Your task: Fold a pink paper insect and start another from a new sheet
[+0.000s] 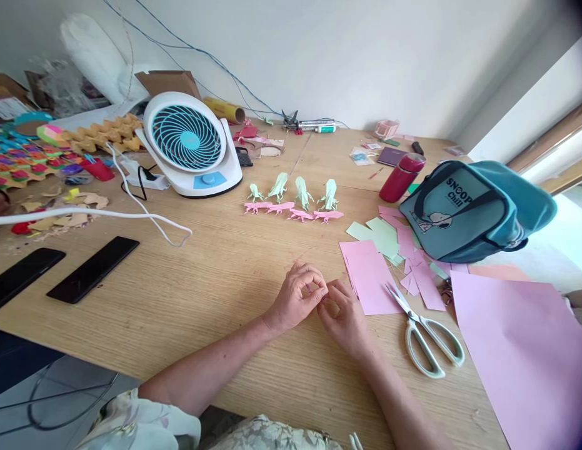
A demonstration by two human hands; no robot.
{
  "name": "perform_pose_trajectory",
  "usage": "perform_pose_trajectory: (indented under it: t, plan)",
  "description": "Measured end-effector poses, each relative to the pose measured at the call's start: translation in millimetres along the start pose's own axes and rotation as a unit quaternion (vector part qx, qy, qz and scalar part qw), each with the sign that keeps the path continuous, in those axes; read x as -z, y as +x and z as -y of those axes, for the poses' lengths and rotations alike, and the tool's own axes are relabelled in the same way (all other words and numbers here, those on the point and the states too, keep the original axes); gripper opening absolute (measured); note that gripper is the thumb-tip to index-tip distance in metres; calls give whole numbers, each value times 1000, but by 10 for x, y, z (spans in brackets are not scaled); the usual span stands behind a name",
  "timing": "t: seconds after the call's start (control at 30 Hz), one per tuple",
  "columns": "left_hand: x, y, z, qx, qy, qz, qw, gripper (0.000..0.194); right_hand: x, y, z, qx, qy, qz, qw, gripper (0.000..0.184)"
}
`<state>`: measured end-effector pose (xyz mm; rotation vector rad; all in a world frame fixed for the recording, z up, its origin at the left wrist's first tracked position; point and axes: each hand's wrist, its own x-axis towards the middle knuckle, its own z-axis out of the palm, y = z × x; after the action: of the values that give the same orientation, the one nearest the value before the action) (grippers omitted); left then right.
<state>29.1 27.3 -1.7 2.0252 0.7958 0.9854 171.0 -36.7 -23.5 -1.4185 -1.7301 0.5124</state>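
My left hand and my right hand meet fingertip to fingertip, low over the table. Both are closed in a pinch on what looks like a small folded piece of pink paper, mostly hidden by the fingers. Ahead of them stand pink folded-paper insects in a row, with several pale green folded-paper insects behind. Just right of my right hand lies a stack of pink paper sheets. White-handled scissors rest with their blade tips on that stack.
Green paper pieces and pink scraps lie before a teal bag and a red bottle. A large pink sheet covers the right edge. At left are a fan, a white cable and two black phones.
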Motion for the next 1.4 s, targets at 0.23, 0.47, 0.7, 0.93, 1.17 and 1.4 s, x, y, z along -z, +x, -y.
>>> perform_pose_trajectory:
  t: [0.23, 0.47, 0.7, 0.93, 1.17, 1.4]
  plan:
    - [96, 36, 43, 24, -82, 15, 996, 25, 58, 53, 43, -90, 155, -7, 984, 15]
    - [63, 28, 97, 140, -155, 8, 978, 30, 114, 103, 39, -153, 331, -14, 931, 24]
    - [-13, 26, 158, 160, -223, 15, 961, 23, 108, 104, 5, -167, 344, -26, 924, 24]
    - [-20, 11, 83, 150, -230, -15, 962, 21, 72, 84, -30, -147, 316, -32, 937, 21]
    - [-64, -12, 111, 137, -296, -35, 944, 18, 59, 67, -20, -116, 225, -98, 963, 16]
    - [-93, -18, 100, 142, -290, -34, 946, 21, 81, 72, 17, -92, 168, -130, 973, 11]
